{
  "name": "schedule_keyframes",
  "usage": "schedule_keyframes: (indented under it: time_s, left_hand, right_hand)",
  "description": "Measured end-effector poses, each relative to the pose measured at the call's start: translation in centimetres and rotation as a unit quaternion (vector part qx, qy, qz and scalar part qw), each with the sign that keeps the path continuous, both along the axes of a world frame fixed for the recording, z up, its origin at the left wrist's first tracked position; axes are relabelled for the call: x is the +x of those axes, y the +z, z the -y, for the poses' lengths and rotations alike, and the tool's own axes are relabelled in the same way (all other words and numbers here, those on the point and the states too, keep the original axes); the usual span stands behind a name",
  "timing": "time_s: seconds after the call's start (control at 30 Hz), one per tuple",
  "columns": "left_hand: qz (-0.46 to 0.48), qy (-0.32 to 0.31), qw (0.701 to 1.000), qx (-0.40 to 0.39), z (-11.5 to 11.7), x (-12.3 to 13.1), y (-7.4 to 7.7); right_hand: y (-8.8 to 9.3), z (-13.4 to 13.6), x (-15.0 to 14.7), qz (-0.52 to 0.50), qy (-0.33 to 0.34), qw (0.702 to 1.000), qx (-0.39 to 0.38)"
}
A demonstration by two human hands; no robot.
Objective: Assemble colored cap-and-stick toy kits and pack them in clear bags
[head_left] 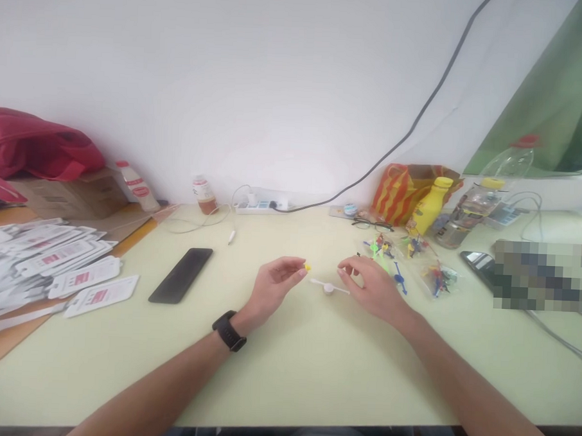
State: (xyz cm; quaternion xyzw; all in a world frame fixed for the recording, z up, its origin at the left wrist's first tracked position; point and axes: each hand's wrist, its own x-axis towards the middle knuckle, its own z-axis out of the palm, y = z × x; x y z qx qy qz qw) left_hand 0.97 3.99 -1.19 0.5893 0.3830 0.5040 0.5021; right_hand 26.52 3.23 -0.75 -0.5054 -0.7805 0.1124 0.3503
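My left hand (278, 283), with a black watch (229, 331) on its wrist, pinches a small yellow piece (307, 267) between thumb and fingertips. My right hand (372, 287) is just to the right, its thumb and fingers curled together; anything between them is too small to make out. Between the hands, a white piece (328, 288) with a round centre and two thin arms lies on the table (284, 385), one arm reaching toward my right fingers. Beyond my right hand are a green piece (375, 249), a blue piece (400, 278) and bags of small coloured parts (437, 280).
A black phone (181, 275) and a pile of white badges (62, 259) lie on the left. Along the wall stand a bottle (204, 195), a power strip (260, 207), glasses (372, 225), a striped bag (393, 193) and a yellow bottle (429, 206).
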Motion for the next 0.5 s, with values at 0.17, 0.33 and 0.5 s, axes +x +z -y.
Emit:
schedule_keyframes:
  time_s: [0.17, 0.33, 0.5]
  left_hand:
    - [0.008, -0.007, 1.000, 0.009, -0.7, 0.7, -0.6]
    - [-0.004, -0.023, 1.000, 0.020, -1.4, 1.5, -0.8]
    - [-0.019, -0.035, 0.999, 0.032, -1.6, 1.4, -1.2]
  right_hand:
    - [0.2, -0.1, 0.0, 0.016, 0.007, 1.000, -0.002]
    - [0.3, 0.0, -0.1, 0.011, -0.002, 1.000, 0.005]
    - [0.4, -0.1, 0.0, 0.009, 0.003, 1.000, 0.002]
